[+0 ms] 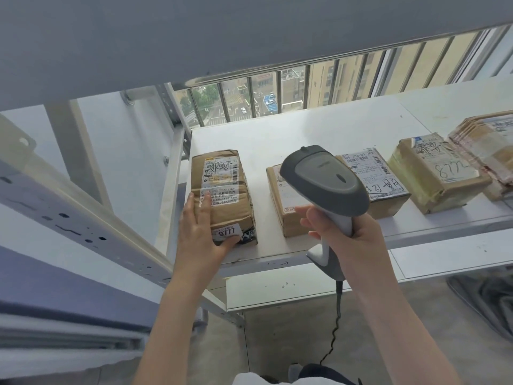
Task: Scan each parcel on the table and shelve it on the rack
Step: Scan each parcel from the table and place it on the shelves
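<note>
- While the left hand grips the parcel on the rack shelf, centre-left, I log the right hand clasping the scanner.
- Right of centre: more parcels.

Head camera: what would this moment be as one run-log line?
left hand grips parcel on rack shelf | right hand holds scanner | other parcels lie further right

Bare left forearm, bare right forearm, white garment below.
</note>
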